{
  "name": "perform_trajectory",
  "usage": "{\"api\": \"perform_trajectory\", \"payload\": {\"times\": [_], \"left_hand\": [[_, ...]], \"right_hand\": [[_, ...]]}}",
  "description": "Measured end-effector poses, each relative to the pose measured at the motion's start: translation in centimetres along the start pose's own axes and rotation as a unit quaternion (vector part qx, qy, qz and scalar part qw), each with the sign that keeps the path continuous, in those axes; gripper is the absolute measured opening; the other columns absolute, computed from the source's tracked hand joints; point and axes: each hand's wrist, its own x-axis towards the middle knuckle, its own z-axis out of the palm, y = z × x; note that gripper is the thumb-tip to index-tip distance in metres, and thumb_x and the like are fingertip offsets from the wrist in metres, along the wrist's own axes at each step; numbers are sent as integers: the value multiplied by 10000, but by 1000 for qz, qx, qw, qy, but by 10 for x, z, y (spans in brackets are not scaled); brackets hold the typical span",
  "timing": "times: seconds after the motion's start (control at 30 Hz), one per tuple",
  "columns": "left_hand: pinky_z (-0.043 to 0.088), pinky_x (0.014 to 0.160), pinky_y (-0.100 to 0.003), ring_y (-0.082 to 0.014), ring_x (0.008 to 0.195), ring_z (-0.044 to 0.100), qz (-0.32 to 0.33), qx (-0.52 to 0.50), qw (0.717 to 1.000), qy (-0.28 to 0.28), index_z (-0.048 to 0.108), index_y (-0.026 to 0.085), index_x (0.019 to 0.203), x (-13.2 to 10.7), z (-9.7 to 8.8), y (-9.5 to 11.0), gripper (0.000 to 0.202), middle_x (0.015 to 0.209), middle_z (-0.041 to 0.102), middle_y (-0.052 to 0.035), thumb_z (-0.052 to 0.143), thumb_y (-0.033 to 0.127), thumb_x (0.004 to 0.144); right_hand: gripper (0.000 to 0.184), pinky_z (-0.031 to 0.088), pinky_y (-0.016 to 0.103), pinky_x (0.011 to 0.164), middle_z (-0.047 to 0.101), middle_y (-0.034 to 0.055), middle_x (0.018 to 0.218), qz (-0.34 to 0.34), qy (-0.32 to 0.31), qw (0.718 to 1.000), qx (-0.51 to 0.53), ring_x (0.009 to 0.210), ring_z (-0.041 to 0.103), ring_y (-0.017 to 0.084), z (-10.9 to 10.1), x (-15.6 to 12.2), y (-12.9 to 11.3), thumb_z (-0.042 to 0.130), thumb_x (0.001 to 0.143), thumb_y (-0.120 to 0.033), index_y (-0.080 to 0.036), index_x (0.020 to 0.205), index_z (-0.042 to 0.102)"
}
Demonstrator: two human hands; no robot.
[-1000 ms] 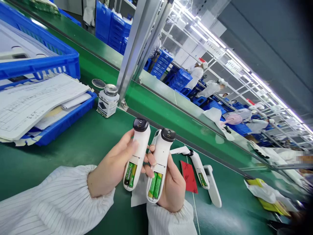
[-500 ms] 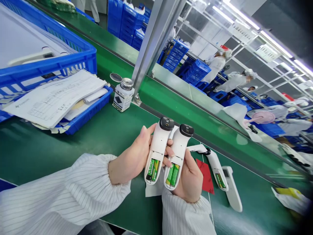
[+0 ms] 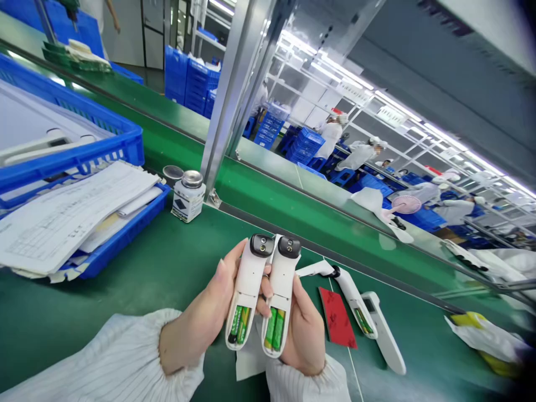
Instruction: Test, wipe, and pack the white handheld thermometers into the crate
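My left hand (image 3: 201, 321) grips a white handheld thermometer (image 3: 248, 285) with a black sensor head and an uncovered battery bay holding green batteries. My right hand (image 3: 305, 329) grips a second, identical thermometer (image 3: 281, 287), batteries also exposed. The two devices stand side by side, touching, heads pointing away from me, above a white sheet (image 3: 247, 363) on the green bench. Both sleeves are white with thin stripes.
Two more thermometers (image 3: 355, 304) (image 3: 383, 332) and a red card (image 3: 337, 317) lie to the right. A small white jar (image 3: 187, 198) with its lid (image 3: 172, 172) stands by a metal post (image 3: 228, 100). Blue crates (image 3: 96, 148) with papers (image 3: 62, 212) sit left. Workers in white stand beyond the conveyor.
The two thermometers have come closer together until they touch, and my view has shifted, so hands sit lower in the frame.
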Motion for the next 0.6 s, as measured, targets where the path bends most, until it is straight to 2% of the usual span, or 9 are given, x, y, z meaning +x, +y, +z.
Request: {"api": "perform_trajectory", "payload": {"times": [0.1, 0.23, 0.33, 0.4, 0.47, 0.53, 0.6], "left_hand": [[511, 821, -378, -220, 861, 625, 18, 26, 999, 1, 260, 229, 1447, -1, -4, -6, 743, 1176, 576, -133, 423, 654, 860], [508, 843, -430, -241, 877, 621, 14, 71, 997, 24, 273, 249, 1444, -3, -5, -6, 731, 1159, 575, -131, 412, 663, 856], [525, 759, -352, -213, 885, 599, -17, 142, 985, 96, 355, 252, 1391, -2, -5, -3, 629, 1090, 587, -95, 526, 552, 865], [504, 647, -282, -166, 766, 571, -29, 209, 964, 159, 453, 212, 1296, 0, -7, 0, 516, 885, 596, -41, 590, 456, 862], [470, 581, -258, -132, 636, 520, -20, 240, 948, 208, 515, 182, 1207, 3, -11, 2, 448, 719, 545, 15, 617, 432, 849], [477, 630, -265, -123, 635, 525, -3, 212, 948, 239, 547, 178, 1170, 5, -13, 6, 418, 708, 543, 27, 625, 428, 844], [487, 760, -282, -131, 762, 578, 6, 149, 953, 264, 568, 199, 1174, 5, -12, 13, 395, 808, 588, 6, 630, 411, 847]], "right_hand": [[451, 394, 267, 622, 485, 12, 757, -10, -5, 1000, 6, 561, 438, 102, -2, -1, 1, 306, 951, -471, -147, 1029, 610], [473, 411, 264, 609, 497, 9, 722, -14, 3, 1000, 7, 543, 442, 98, -1, 0, 1, 329, 945, -504, -139, 999, 625], [431, 427, 255, 567, 557, 36, 768, -52, 32, 998, -11, 598, 487, 118, 1, -1, 1, 375, 944, -489, -151, 1006, 636], [359, 452, 252, 557, 612, 64, 868, -109, 62, 991, -44, 655, 524, 131, 0, -8, 0, 436, 939, -448, -167, 1034, 638], [305, 510, 275, 617, 648, 70, 957, -158, 105, 979, -79, 707, 570, 141, -3, -24, -2, 534, 908, -399, -205, 1128, 617], [444, 553, 320, 756, 677, 61, 1021, -182, 162, 963, -110, 828, 634, 167, -11, -47, -6, 646, 849, -340, -269, 1275, 539], [672, 544, 326, 875, 671, 56, 1155, -197, 225, 945, -135, 1036, 635, 193, -24, -75, -14, 726, 789, -273, -331, 1385, 422]]}}
